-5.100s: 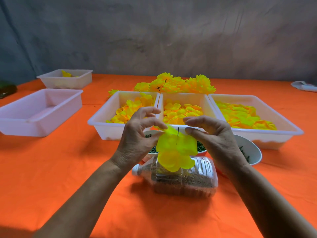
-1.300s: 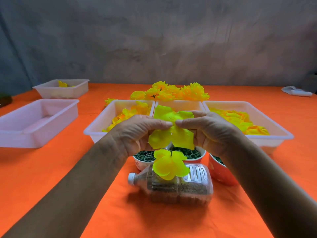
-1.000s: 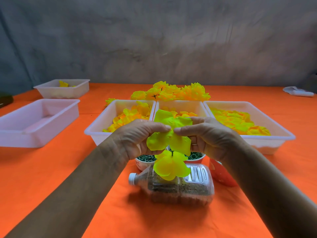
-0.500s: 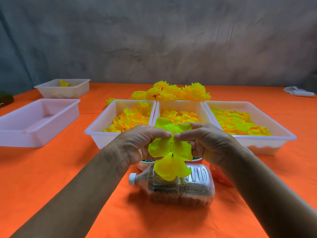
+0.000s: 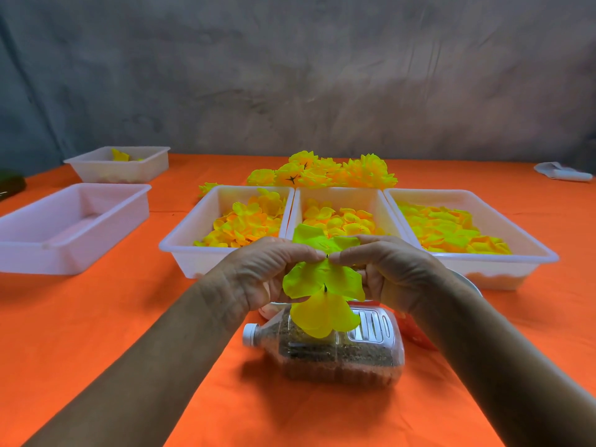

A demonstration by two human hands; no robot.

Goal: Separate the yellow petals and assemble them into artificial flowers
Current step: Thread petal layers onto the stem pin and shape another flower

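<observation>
Threading step: left hand [image 5: 267, 269] and right hand [image 5: 387, 269] pinch the upper petal layer [image 5: 322, 279] at its centre, on a thin stem above the bottle [image 5: 338, 350]. Next, likely: press it down onto the lower petal layer [image 5: 322, 317].

An orange-clothed tabletop [image 5: 96, 333] is carrying five white plastic trays [image 5: 190, 253], a heap of finished yellow flowers [image 5: 325, 172] behind them, and a grain-filled clear bottle [image 5: 338, 353] lying on its side.

No readable text, labels or numbers anywhere.
</observation>
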